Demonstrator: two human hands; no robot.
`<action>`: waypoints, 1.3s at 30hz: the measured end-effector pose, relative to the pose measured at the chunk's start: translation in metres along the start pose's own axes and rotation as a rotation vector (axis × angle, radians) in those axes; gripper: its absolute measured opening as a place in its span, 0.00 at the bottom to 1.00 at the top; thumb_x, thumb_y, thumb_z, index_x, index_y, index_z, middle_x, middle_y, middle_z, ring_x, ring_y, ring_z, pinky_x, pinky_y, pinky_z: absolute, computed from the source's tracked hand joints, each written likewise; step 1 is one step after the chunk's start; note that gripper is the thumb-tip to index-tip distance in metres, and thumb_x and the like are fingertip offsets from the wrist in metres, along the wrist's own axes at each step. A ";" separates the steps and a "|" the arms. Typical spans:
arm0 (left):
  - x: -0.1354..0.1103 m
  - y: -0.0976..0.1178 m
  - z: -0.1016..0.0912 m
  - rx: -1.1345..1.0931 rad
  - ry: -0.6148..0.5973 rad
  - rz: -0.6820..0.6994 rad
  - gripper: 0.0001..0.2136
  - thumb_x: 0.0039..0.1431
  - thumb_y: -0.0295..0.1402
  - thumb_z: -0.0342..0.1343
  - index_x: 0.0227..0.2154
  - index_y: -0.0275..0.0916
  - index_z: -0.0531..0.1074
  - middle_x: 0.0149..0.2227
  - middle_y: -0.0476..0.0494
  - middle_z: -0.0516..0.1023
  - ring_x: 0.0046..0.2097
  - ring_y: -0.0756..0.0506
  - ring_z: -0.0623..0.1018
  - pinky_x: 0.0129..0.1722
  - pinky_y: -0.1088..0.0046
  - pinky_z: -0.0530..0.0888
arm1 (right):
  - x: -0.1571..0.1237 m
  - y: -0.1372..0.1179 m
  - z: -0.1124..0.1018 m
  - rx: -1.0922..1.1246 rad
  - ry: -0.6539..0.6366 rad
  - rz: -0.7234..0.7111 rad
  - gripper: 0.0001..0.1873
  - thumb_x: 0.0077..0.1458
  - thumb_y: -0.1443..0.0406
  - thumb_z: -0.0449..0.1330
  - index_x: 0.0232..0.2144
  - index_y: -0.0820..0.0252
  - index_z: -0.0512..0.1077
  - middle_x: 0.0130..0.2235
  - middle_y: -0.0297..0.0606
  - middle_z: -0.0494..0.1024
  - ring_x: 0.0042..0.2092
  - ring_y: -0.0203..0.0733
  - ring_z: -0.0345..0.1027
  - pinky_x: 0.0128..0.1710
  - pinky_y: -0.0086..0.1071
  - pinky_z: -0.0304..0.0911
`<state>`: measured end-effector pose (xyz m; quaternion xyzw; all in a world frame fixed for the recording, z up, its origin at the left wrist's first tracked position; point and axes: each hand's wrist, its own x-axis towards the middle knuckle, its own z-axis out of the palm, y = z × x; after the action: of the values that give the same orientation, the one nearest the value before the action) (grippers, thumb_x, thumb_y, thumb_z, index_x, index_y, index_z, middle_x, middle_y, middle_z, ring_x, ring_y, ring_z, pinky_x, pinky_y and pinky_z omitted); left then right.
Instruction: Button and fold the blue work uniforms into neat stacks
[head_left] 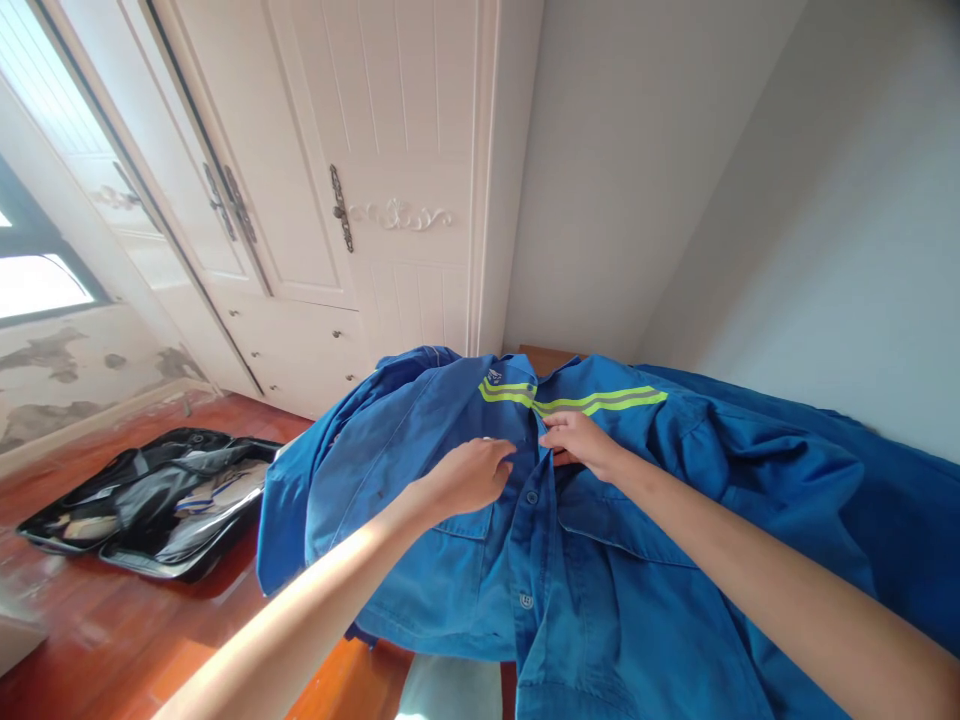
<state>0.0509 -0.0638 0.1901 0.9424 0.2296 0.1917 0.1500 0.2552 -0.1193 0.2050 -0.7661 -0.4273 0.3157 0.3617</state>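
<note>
Lying open at far left is one black suitcase (146, 568) on the red floor (247, 620), stuff in both halves; behind it stands one white wardrobe (405, 100), and I count four dark fancy handles (341, 208) plus at least five little drawer knobs (337, 334); next over is the left hand (474, 472), over the blue jacket's (592, 580) front panel, fingers curled in with the thumb close to the index; honestly can't tell if they've got any cloth between them; the jacket is one piece, spread front up right ahead of the person, collar away; it's got two neon yellow-and-grey strips (611, 402), one each side of the chest, two pocket flaps (469, 524) and two buttons (532, 497) easy to spot; then comes the right hand (581, 442), near the left one, thumb and fingers pinching the front edge just below the strips; more blue cloth (907, 520) runs off right, below one plain grey wall (840, 230).
</note>
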 end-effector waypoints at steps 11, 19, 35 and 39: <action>0.076 -0.034 0.047 -0.064 0.034 0.137 0.12 0.60 0.40 0.59 0.45 0.46 0.78 0.54 0.44 0.76 0.57 0.39 0.71 0.56 0.60 0.65 | -0.015 0.029 -0.016 0.680 -0.088 0.069 0.26 0.34 0.74 0.71 0.38 0.57 0.71 0.30 0.29 0.78 0.31 0.35 0.73 0.34 0.29 0.71; 0.076 -0.037 0.055 -0.280 0.241 0.090 0.06 0.59 0.35 0.60 0.35 0.39 0.78 0.38 0.45 0.81 0.43 0.43 0.77 0.45 0.67 0.70 | -0.026 0.026 -0.012 0.482 0.001 0.005 0.30 0.33 0.74 0.66 0.43 0.58 0.69 0.31 0.30 0.77 0.29 0.35 0.70 0.28 0.28 0.65; 0.076 -0.033 0.050 -0.552 0.410 0.042 0.07 0.60 0.37 0.59 0.34 0.41 0.79 0.38 0.47 0.82 0.43 0.44 0.79 0.49 0.68 0.72 | -0.026 0.027 -0.015 0.799 -0.088 -0.034 0.23 0.41 0.70 0.68 0.42 0.55 0.71 0.34 0.32 0.77 0.34 0.39 0.72 0.36 0.34 0.72; 0.075 -0.033 0.049 -0.456 0.406 0.109 0.09 0.61 0.38 0.59 0.30 0.40 0.79 0.33 0.46 0.80 0.39 0.45 0.78 0.45 0.69 0.71 | -0.021 0.024 -0.016 0.700 -0.100 0.022 0.19 0.43 0.67 0.70 0.40 0.58 0.73 0.34 0.35 0.79 0.33 0.37 0.73 0.35 0.31 0.72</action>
<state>0.1213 -0.0087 0.1568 0.8377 0.1553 0.4305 0.2979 0.2691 -0.1510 0.1969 -0.5839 -0.3018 0.4841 0.5775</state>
